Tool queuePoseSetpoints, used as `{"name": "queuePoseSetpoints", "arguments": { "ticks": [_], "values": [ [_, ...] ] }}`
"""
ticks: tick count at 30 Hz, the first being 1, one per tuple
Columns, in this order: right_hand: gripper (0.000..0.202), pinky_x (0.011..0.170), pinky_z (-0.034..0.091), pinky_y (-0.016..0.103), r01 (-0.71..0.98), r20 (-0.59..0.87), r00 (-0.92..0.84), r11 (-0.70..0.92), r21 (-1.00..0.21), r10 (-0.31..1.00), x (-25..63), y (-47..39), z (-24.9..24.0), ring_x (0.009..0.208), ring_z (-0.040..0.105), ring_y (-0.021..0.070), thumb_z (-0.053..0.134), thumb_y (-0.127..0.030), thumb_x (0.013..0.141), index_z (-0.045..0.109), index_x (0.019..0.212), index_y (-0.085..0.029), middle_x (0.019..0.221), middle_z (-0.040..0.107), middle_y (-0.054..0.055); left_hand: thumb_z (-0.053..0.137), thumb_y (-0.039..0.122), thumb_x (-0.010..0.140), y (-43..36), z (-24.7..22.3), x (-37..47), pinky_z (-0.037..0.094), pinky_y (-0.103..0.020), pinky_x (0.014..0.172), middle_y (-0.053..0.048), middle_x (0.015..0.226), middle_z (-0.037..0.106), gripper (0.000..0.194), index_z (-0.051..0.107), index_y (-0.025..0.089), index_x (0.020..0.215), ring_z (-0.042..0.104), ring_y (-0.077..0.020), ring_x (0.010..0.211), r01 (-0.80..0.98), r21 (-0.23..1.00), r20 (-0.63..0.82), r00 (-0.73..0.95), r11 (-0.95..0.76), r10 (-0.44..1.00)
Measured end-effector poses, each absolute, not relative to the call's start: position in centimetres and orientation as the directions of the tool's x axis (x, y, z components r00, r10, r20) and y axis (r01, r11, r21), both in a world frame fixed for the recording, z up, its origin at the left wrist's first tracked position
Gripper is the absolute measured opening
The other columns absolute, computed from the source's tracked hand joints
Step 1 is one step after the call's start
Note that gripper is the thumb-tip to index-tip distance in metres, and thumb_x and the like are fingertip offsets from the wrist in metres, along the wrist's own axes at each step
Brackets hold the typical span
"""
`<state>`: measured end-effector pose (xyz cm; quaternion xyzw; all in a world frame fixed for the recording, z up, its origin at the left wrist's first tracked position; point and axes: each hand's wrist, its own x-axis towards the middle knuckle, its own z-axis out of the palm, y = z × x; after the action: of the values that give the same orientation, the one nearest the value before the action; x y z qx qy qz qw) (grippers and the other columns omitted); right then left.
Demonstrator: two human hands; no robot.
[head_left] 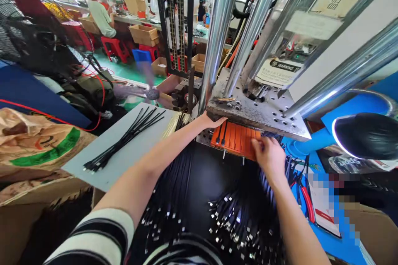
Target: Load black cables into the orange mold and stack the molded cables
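Note:
An orange slotted plate [236, 138] lies under the steel block of a press [258, 109]. Two black cables [221, 132] rest in its slots toward the left side. My left hand [214, 121] reaches to the plate's back left corner, right beneath the steel block, and its fingers are mostly hidden there. At the plate's right end is my right hand [271, 155], fingers curled in; what they pinch, if anything, I cannot make out. Bundles of black cables with metal USB plugs [233, 219] spread over the black surface in front of me.
On the left, a grey board [124, 132] carries a bunch of black cables [118, 145]. Red-handled pliers [307, 205] lie at right near a black lamp [365, 136]. Shiny press columns [219, 29] rise ahead. A spinning fan [151, 92] and a seated person [101, 12] are behind.

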<state>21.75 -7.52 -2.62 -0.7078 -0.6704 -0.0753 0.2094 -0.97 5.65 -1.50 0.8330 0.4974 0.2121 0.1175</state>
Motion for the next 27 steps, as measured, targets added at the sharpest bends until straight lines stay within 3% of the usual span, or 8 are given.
{"name": "queuePoseSetpoints", "arguments": {
  "ticks": [3, 6, 8, 11, 17, 22, 25, 27],
  "values": [
    [0.045, 0.059, 0.044, 0.037, 0.964, 0.209, 0.242, -0.26, 0.061, 0.947, 25.2, -10.9, -4.0, 0.068, 0.065, 0.028, 0.045, -0.048, 0.094, 0.07, 0.077, -0.015, 0.079, 0.069, 0.016, 0.045, 0.034, 0.097, 2.2, -3.0, -4.4, 0.047, -0.046, 0.096, -0.017, 0.112, 0.062, 0.031, 0.064, 0.012, 0.109, 0.056, -0.0314, 0.114, 0.885, 0.309, 0.183, 0.303, -0.347, 0.935],
    [0.047, 0.06, 0.044, 0.038, 0.948, 0.027, 0.294, -0.295, 0.121, 0.955, 25.9, -12.1, -5.5, 0.069, 0.068, 0.0309, 0.043, -0.051, 0.095, 0.07, 0.08, -0.015, 0.08, 0.07, 0.017, 0.05, 0.038, 0.093, -0.8, -4.7, -7.2, 0.05, -0.047, 0.09, -0.024, 0.111, 0.059, 0.036, 0.065, 0.006, 0.101, 0.051, -0.0387, 0.117, 0.958, 0.157, 0.065, 0.232, -0.24, 0.97],
    [0.045, 0.061, 0.045, 0.037, 0.957, -0.019, 0.286, -0.285, 0.062, 0.958, 25.5, -12.0, -6.1, 0.074, 0.069, 0.031, 0.041, -0.048, 0.095, 0.07, 0.084, -0.016, 0.082, 0.071, 0.017, 0.052, 0.035, 0.092, -1.8, -5.6, -8.2, 0.051, -0.043, 0.086, -0.023, 0.113, 0.057, 0.031, 0.065, 0.007, 0.099, 0.053, -0.0372, 0.115, 0.973, 0.093, -0.015, 0.212, -0.21, 0.977],
    [0.041, 0.06, 0.042, 0.034, 0.949, -0.036, 0.301, -0.303, -0.092, 0.953, 25.5, -11.5, -6.1, 0.073, 0.067, 0.0287, 0.043, -0.047, 0.092, 0.068, 0.078, -0.019, 0.078, 0.07, 0.014, 0.048, 0.027, 0.094, -1.9, -6.3, -8.7, 0.051, -0.041, 0.087, -0.022, 0.112, 0.059, 0.026, 0.063, 0.007, 0.1, 0.058, -0.0339, 0.11, 0.975, 0.116, -0.049, 0.197, -0.191, 0.979],
    [0.042, 0.057, 0.038, 0.033, 0.87, 0.136, 0.405, -0.336, -0.361, 0.904, 27.0, -12.7, -5.4, 0.061, 0.058, 0.025, 0.044, -0.059, 0.084, 0.056, 0.066, -0.023, 0.064, 0.062, 0.007, 0.062, 0.029, 0.086, -0.7, -6.1, -9.4, 0.047, -0.043, 0.091, -0.02, 0.106, 0.064, 0.027, 0.059, 0.009, 0.104, 0.062, -0.0339, 0.105, 0.96, 0.241, -0.057, 0.163, -0.145, 0.985],
    [0.038, 0.065, 0.043, 0.036, 0.852, 0.392, 0.394, -0.17, -0.496, 0.831, 26.0, -13.5, -4.1, 0.069, 0.059, 0.0243, 0.043, -0.057, 0.085, 0.058, 0.081, -0.022, 0.077, 0.064, 0.01, 0.057, 0.026, 0.083, 0.5, -6.4, -10.5, 0.047, -0.038, 0.083, -0.01, 0.082, 0.067, 0.011, 0.06, 0.016, 0.078, 0.063, -0.0267, 0.088, 0.876, 0.476, -0.018, 0.103, -0.082, 0.995],
    [0.03, 0.063, 0.044, 0.031, 0.746, 0.344, 0.305, 0.001, -0.666, 0.888, 24.1, -13.4, -2.7, 0.064, 0.058, 0.02, 0.05, -0.051, 0.085, 0.057, 0.088, -0.022, 0.075, 0.064, 0.005, 0.056, 0.027, 0.08, 0.9, -6.2, -11.2, 0.046, -0.03, 0.071, -0.003, 0.07, 0.061, 0.013, 0.055, 0.018, 0.07, 0.059, -0.0189, 0.071, 0.753, 0.654, 0.034, 0.061, -0.068, 0.998],
    [0.026, 0.057, 0.041, 0.029, 0.67, 0.263, 0.104, 0.128, -0.731, 0.959, 22.4, -13.1, -1.8, 0.059, 0.053, 0.0173, 0.052, -0.047, 0.086, 0.057, 0.086, -0.022, 0.068, 0.06, 0.001, 0.055, 0.028, 0.076, 1.0, -5.8, -11.4, 0.042, -0.026, 0.062, 0.0, 0.064, 0.055, 0.014, 0.051, 0.018, 0.068, 0.053, -0.0149, 0.063, 0.646, 0.76, 0.07, 0.03, -0.073, 0.997]
  ]
}}
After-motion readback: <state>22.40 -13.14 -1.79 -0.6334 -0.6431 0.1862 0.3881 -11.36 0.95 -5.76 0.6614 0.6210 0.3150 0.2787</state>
